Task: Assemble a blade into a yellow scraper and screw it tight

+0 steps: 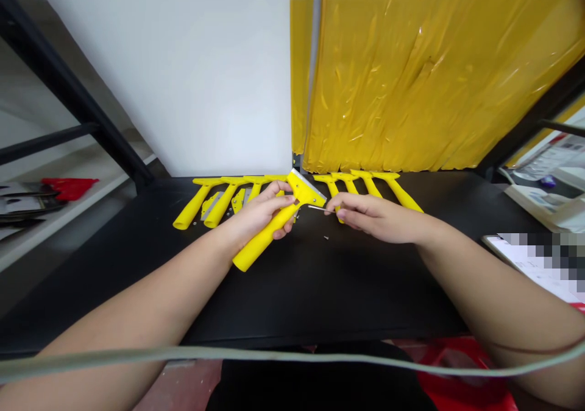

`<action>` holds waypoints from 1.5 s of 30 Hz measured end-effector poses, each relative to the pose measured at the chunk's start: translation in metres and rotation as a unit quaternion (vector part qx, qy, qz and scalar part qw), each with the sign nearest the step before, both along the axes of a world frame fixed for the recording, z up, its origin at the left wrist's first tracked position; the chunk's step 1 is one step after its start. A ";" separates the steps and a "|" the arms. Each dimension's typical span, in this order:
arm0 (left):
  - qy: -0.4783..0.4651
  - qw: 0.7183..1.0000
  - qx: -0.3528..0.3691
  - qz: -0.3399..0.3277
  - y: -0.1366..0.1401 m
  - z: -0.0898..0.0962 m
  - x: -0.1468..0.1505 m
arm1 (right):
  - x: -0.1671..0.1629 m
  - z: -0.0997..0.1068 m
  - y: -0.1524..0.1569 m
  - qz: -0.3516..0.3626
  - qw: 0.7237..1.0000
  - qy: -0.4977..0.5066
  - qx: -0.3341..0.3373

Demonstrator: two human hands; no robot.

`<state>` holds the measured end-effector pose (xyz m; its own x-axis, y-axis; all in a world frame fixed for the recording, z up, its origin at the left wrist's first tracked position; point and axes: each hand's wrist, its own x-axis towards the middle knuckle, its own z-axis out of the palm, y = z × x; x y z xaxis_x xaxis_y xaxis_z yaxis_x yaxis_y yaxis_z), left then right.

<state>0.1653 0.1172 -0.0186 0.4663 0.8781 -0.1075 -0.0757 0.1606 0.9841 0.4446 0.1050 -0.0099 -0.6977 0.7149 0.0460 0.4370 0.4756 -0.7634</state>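
Note:
My left hand (266,208) is closed around a yellow scraper (262,240) just above the black table. Its handle slants down to the left, and a metal blade edge with small screws shows at its head. Between the fingertips of my right hand (365,215) is a thin metal rod (317,207), perhaps a hex key. The rod points left, close beneath the scraper's head; I cannot tell whether it touches. Behind my left hand lie several yellow scraper handles (194,207) and loose yellow plates with metal blades (211,206). More yellow handles (404,195) lie behind my right hand.
A small screw (326,237) lies on the black tabletop (338,289). A white panel (196,76) and a yellow plastic-wrapped stack (439,76) stand at the back. A pale cord (274,355) crosses the foreground. Papers (525,259) lie at right, a shelf (55,222) at left.

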 end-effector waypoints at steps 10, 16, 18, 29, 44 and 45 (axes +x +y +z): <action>-0.028 0.998 0.028 0.049 0.006 -0.007 -0.004 | 0.005 -0.014 0.016 -0.194 0.965 -0.019 0.176; -0.032 0.996 0.043 0.065 0.005 -0.007 -0.004 | -0.001 -0.014 0.014 -0.196 0.962 -0.006 0.190; -0.035 0.996 0.048 0.070 0.005 -0.007 -0.004 | -0.002 -0.013 0.011 -0.206 0.962 -0.006 0.181; -0.044 0.993 0.053 0.099 0.004 -0.008 -0.002 | -0.005 -0.014 0.009 -0.210 0.964 0.028 0.160; 0.000 0.981 0.153 0.118 -0.006 -0.008 0.006 | -0.008 -0.012 0.006 -0.210 0.945 0.005 0.252; 0.009 0.978 0.171 0.122 -0.006 -0.010 0.007 | -0.009 -0.012 0.006 -0.212 0.944 0.010 0.254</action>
<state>0.1725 0.1108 -0.0282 0.2392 0.9489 0.2059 -0.0534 -0.1988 0.9786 0.4359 0.1108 -0.0223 -0.3490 0.8117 0.4683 0.6576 0.5682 -0.4947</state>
